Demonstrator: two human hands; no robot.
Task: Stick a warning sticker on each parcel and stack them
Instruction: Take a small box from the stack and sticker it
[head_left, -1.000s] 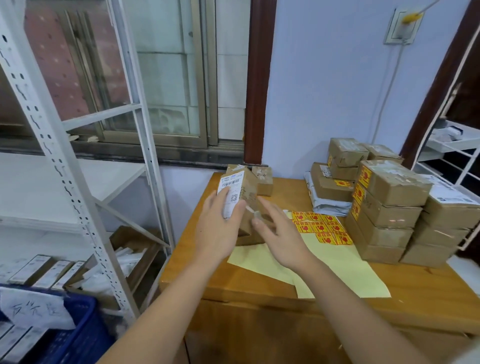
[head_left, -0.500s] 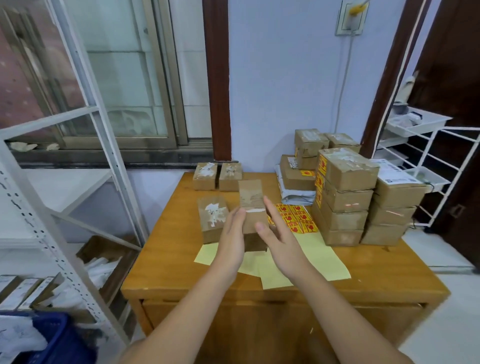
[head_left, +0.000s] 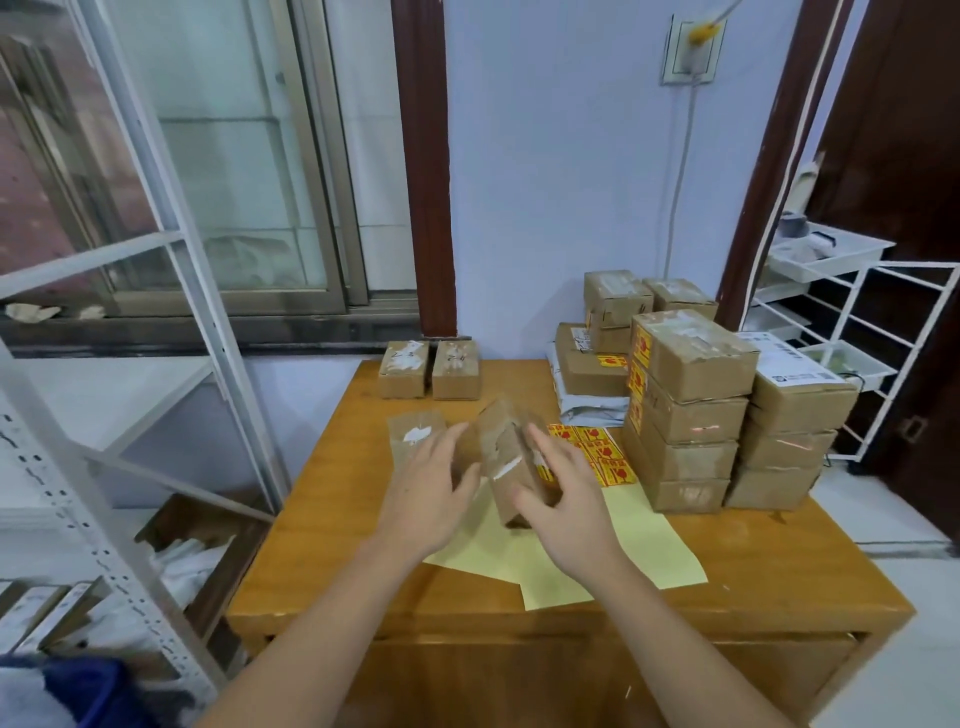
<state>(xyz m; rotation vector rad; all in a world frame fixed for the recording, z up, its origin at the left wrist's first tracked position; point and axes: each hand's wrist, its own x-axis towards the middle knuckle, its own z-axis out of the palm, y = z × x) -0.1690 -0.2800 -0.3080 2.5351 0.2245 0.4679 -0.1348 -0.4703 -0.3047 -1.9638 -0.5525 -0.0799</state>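
A small brown cardboard parcel (head_left: 506, 457) stands tilted on the yellow backing sheet (head_left: 644, 545) in the middle of the wooden table (head_left: 322, 519). My left hand (head_left: 431, 493) holds its left side and my right hand (head_left: 566, 499) grips its right side. Red and yellow warning stickers (head_left: 597, 452) lie on the sheet just right of the parcel. Another parcel (head_left: 415, 431) stands behind my left hand. Stacks of stickered parcels (head_left: 685, 410) rise at the right.
Two small parcels (head_left: 428, 369) sit at the table's back edge. More boxes and a grey mailer bag (head_left: 587, 405) lie behind the stacks. A white metal shelf frame (head_left: 171, 332) stands left, a white wire rack (head_left: 883, 332) right.
The parcel has turned and tilted between my hands, now leaning to the left over the sheet. The camera view shifted slightly.
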